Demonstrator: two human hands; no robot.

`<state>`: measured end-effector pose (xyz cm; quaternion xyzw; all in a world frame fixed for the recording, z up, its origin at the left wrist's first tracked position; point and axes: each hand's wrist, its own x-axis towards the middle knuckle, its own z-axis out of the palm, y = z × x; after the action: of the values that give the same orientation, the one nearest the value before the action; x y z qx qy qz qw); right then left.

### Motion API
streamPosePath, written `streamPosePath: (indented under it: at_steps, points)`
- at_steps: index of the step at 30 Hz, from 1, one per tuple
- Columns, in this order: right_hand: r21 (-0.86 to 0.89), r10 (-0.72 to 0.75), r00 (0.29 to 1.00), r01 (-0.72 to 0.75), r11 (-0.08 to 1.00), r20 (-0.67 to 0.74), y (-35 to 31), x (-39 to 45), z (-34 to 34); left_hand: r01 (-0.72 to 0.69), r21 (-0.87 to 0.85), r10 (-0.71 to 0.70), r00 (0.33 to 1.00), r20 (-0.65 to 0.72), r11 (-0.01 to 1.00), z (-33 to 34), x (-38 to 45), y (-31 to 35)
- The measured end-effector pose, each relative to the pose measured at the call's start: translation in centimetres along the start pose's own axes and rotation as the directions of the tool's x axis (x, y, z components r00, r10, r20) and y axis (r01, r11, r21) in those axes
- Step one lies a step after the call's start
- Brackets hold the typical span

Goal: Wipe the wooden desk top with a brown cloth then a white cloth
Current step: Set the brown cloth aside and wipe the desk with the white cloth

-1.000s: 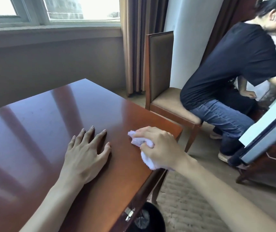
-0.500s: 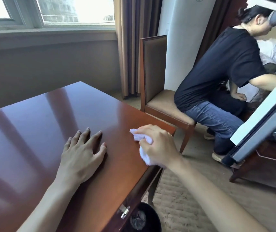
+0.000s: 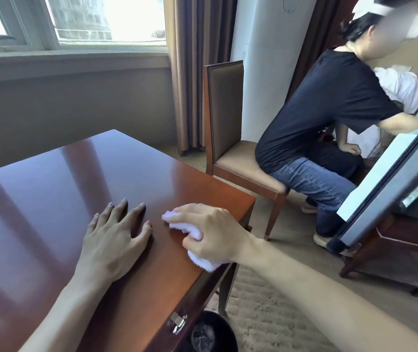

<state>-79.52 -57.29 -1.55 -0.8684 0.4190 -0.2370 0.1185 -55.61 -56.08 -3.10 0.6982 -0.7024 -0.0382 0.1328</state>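
desk (image 3: pixel 81 179): biggest item, glossy wood top, hard and slick. I judge a cloth glides easily on it, so it needs downward pressure, not a tight grip.
left hand (image 3: pixel 112 235): flat on the desk near its right side, fingers straight and spread, holding nothing. I read it as a brace.
right hand (image 3: pixel 211 235): fingers curled over the white cloth, pressing it down at the near right edge.
white cloth (image 3: pixel 177 224): bunched, soft, light. Part hangs past the edge; I'd palm the wad from above.
brown cloth: not in view.
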Motion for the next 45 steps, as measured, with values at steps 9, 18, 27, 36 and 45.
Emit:
streamPosePath:
  at_steps: [9, 18, 27, 36, 45]
  points:
    - [-0.069, 0.126, 0.99, -0.13, 0.989, -0.065, 1.6, 4.4, 1.1, 0.002, -0.014, -0.002, 1.0, -0.003, 1.0, -0.1, -0.1, 0.1]
    - [-0.099, 0.416, 0.881, -0.446, 0.89, -0.226, 5.6, 7.2, -0.9, 0.0, -0.025, -0.001, 1.0, -0.011, 1.0, -0.2, 0.0, 0.1]
    - [-0.021, 0.284, 0.95, -0.289, 0.957, -0.128, 6.1, 5.6, -2.3, -0.002, -0.039, 0.002, 1.0, -0.001, 0.999, -0.5, -0.3, 0.5]
    - [-0.04, 0.038, 0.999, -0.039, 0.998, -0.024, 4.7, 3.5, -1.8, 0.0, -0.036, 0.001, 1.0, 0.003, 0.999, -0.5, -0.1, 0.5]
    - [-0.041, 0.059, 0.998, -0.059, 0.997, -0.003, 2.7, 5.8, 0.4, 0.004, -0.012, -0.003, 0.998, 0.069, 1.0, -0.8, -0.2, 0.5]
